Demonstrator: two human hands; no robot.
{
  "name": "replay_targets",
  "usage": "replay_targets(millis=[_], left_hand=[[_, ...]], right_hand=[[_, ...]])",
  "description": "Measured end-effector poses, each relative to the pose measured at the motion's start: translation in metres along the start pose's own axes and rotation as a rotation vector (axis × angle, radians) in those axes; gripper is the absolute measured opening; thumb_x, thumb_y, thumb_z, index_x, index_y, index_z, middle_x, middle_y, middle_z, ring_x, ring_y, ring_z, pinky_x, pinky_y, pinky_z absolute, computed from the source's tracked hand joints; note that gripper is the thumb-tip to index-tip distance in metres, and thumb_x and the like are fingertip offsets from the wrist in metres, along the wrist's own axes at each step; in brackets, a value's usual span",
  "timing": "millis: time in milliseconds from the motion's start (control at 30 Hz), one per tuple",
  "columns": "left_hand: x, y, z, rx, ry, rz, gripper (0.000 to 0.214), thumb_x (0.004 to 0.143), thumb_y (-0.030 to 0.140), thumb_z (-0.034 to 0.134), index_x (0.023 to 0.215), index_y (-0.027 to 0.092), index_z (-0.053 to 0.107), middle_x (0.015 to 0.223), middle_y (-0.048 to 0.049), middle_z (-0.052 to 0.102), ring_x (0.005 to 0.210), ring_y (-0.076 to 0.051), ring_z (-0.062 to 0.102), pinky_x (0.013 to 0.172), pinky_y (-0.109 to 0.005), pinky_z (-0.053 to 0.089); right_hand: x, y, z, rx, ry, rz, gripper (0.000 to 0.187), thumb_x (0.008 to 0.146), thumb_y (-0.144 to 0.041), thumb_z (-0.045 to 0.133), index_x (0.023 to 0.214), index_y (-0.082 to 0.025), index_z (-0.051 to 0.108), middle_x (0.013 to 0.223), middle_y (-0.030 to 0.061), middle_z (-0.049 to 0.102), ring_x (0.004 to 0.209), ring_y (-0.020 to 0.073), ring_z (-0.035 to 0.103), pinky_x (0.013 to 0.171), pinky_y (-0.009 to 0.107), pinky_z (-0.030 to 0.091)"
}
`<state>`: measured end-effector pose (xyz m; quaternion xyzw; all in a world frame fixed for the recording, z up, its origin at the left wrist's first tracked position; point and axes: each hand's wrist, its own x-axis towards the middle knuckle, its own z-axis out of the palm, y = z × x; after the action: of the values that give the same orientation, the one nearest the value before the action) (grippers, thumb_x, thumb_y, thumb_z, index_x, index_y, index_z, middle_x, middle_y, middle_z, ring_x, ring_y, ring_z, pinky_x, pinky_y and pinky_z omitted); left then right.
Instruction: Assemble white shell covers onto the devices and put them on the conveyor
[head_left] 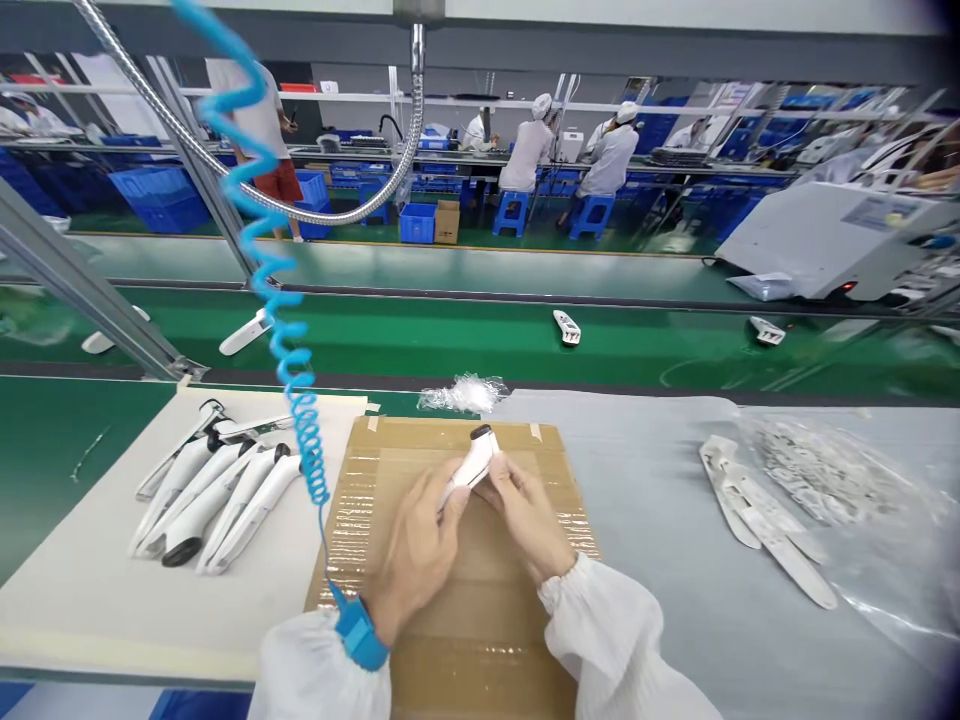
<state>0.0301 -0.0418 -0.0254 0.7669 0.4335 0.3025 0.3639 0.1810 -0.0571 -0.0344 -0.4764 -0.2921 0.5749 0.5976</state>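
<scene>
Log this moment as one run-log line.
left hand: holds white device | right hand: holds same device | under hands: cardboard sheet | left wrist: blue strap, coiled cord | beside: row of white devices

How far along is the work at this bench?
Looks done: a group of white devices lies on the white sheet at left. In hand: the left hand and right hand hold one device above the cardboard. Left: white parts on the grey sheet at right, with more in a clear bag; their count cannot be told.
</scene>
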Motion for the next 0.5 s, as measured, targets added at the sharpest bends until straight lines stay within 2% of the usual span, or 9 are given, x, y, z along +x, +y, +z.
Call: replay_targets(millis=[67, 133, 200, 267, 367, 400, 433, 500], left_hand=[[-0.004, 0.004, 0.008, 0.238, -0.035, 0.002, 0.043, 0.101, 0.04, 0.038, 0.14, 0.025, 0.045, 0.132, -0.0103, 0.06, 0.117, -0.026, 0.06, 0.095, -0.04, 0.051], [-0.008, 0.005, 0.013, 0.484, -0.131, 0.0, 0.046, 0.099, 0.045, 0.038, 0.137, 0.02, 0.049, 0.122, -0.0143, 0.066, 0.103, -0.031, 0.067, 0.084, -0.043, 0.055], [-0.008, 0.003, 0.011, 0.616, -0.237, 0.019, 0.047, 0.1, 0.048, 0.035, 0.127, 0.016, 0.056, 0.109, -0.0147, 0.071, 0.089, -0.033, 0.07, 0.076, -0.045, 0.056], [-0.005, -0.001, 0.002, 0.635, -0.3, 0.016, 0.046, 0.101, 0.047, 0.03, 0.116, 0.016, 0.06, 0.099, -0.0126, 0.074, 0.083, -0.032, 0.071, 0.073, -0.045, 0.056], [0.0, -0.006, -0.014, 0.581, -0.344, -0.025, 0.045, 0.102, 0.044, 0.026, 0.11, 0.019, 0.062, 0.091, -0.0097, 0.075, 0.081, -0.029, 0.072, 0.072, -0.039, 0.055], [0.001, -0.007, -0.017, 0.573, -0.353, -0.032, 0.045, 0.102, 0.044, 0.025, 0.111, 0.02, 0.063, 0.091, -0.0095, 0.075, 0.082, -0.029, 0.072, 0.071, -0.038, 0.054], [0.001, -0.008, -0.019, 0.572, -0.365, -0.029, 0.046, 0.103, 0.044, 0.024, 0.112, 0.02, 0.063, 0.091, -0.0095, 0.076, 0.082, -0.029, 0.072, 0.071, -0.038, 0.054], [-0.001, -0.01, -0.017, 0.582, -0.388, -0.001, 0.047, 0.102, 0.044, 0.024, 0.111, 0.021, 0.064, 0.091, -0.0097, 0.076, 0.08, -0.03, 0.072, 0.07, -0.04, 0.053]], right_hand=[[0.005, -0.001, 0.015, 0.294, 0.106, 0.134, 0.046, 0.089, -0.062, 0.051, 0.088, -0.019, 0.068, 0.076, 0.0031, 0.066, 0.073, 0.0195, 0.062, 0.079, 0.036, 0.053], [0.01, -0.002, 0.026, 0.56, 0.237, 0.24, 0.048, 0.093, -0.055, 0.044, 0.066, -0.02, 0.06, 0.051, -0.0015, 0.05, 0.051, 0.0156, 0.052, 0.063, 0.034, 0.053], [0.011, -0.001, 0.03, 0.731, 0.336, 0.291, 0.048, 0.094, -0.045, 0.042, 0.053, -0.021, 0.048, 0.041, -0.0047, 0.035, 0.04, 0.0127, 0.039, 0.052, 0.031, 0.047], [0.009, 0.0, 0.026, 0.78, 0.295, 0.332, 0.045, 0.093, -0.041, 0.043, 0.054, -0.02, 0.049, 0.042, -0.0039, 0.037, 0.042, 0.013, 0.042, 0.05, 0.029, 0.045], [0.001, 0.002, 0.018, 0.749, 0.103, 0.379, 0.036, 0.094, -0.042, 0.049, 0.073, -0.016, 0.062, 0.06, 0.0022, 0.058, 0.064, 0.0174, 0.06, 0.063, 0.029, 0.051], [-0.001, 0.002, 0.017, 0.743, 0.078, 0.391, 0.035, 0.094, -0.043, 0.049, 0.078, -0.015, 0.064, 0.066, 0.0035, 0.062, 0.07, 0.0184, 0.063, 0.067, 0.03, 0.051], [-0.002, 0.003, 0.017, 0.749, 0.1, 0.397, 0.037, 0.095, -0.044, 0.048, 0.078, -0.015, 0.064, 0.065, 0.0032, 0.062, 0.07, 0.0179, 0.063, 0.068, 0.03, 0.051], [-0.003, 0.002, 0.021, 0.766, 0.233, 0.405, 0.048, 0.097, -0.049, 0.042, 0.067, -0.016, 0.059, 0.05, -0.0012, 0.051, 0.052, 0.0148, 0.054, 0.062, 0.03, 0.05]])
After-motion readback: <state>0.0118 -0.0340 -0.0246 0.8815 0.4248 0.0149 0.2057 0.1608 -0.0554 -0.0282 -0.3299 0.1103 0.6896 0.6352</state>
